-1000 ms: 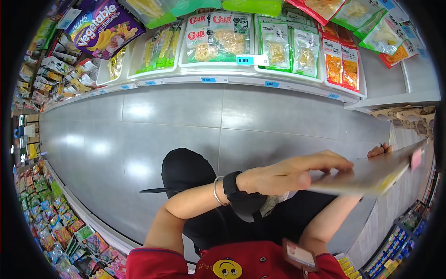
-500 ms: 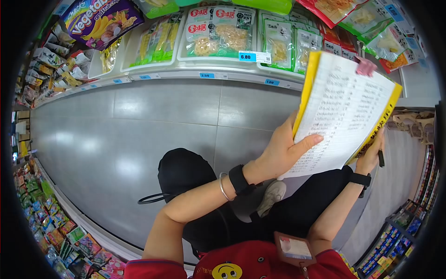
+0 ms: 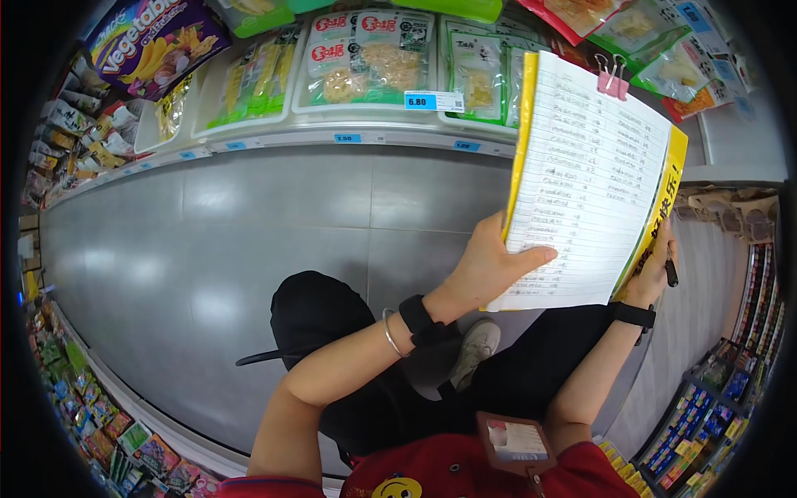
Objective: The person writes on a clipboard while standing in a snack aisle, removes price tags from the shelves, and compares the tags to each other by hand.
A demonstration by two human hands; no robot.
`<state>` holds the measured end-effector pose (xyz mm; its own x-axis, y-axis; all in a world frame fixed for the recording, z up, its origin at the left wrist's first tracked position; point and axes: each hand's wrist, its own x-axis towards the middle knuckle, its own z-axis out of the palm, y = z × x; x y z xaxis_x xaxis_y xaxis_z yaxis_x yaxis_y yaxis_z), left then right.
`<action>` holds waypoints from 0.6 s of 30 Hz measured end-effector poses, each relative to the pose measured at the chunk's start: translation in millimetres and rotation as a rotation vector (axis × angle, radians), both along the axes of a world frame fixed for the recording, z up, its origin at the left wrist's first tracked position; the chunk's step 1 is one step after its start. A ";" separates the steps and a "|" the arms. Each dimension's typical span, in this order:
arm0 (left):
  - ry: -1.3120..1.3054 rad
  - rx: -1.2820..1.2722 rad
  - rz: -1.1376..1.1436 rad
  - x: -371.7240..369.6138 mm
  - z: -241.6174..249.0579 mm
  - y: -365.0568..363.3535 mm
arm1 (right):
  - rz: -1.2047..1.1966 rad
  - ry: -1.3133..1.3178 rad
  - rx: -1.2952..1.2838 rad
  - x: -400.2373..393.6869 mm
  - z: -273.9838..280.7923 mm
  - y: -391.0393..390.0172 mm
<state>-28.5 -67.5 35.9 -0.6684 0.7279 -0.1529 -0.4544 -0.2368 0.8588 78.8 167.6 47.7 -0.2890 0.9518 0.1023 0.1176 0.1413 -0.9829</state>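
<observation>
My left hand (image 3: 490, 267) grips the lower left edge of a yellow-backed pad of lined, handwritten sheets (image 3: 585, 178), thumb lying across the page. A pink clip (image 3: 612, 81) pins the sheets at the top. My right hand (image 3: 653, 270) holds the pad's lower right edge from behind and also has a black pen (image 3: 670, 272) between its fingers. The pad stands upright, facing me, in front of the snack shelf. A black watch and a silver bangle sit on my left wrist, a black band on my right.
A white shelf (image 3: 365, 137) with packets of snacks and blue price tags runs across the top. Grey floor tiles (image 3: 249, 224) lie below. More packed shelves line the left edge (image 3: 91, 398) and lower right (image 3: 706, 415). A badge (image 3: 515, 440) hangs on my red shirt.
The pad was swung up from lying flat and edge-on to standing upright with its written page facing me; in the last half second it shifted slightly left and steadied.
</observation>
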 end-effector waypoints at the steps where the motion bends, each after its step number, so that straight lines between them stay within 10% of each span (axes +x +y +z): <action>1: -0.003 0.008 -0.015 -1.4 -0.4 -2.0 | 0.025 -0.035 0.014 1.9 0.9 -3.0; 8: -0.160 -0.053 -0.165 0.3 7.2 -9.0 | -0.383 0.138 0.215 64.8 68.0 -3.1; 10: -0.160 -0.093 -0.103 1.0 5.6 -11.8 | -0.260 0.769 0.298 119.8 105.1 2.7; 14: -0.171 -0.127 -0.169 -0.6 0.8 -17.4 | 0.004 0.905 0.568 143.2 147.2 -15.2; 18: -0.185 -0.104 -0.212 1.8 0.5 -20.3 | 0.257 0.679 0.118 75.6 125.8 -42.6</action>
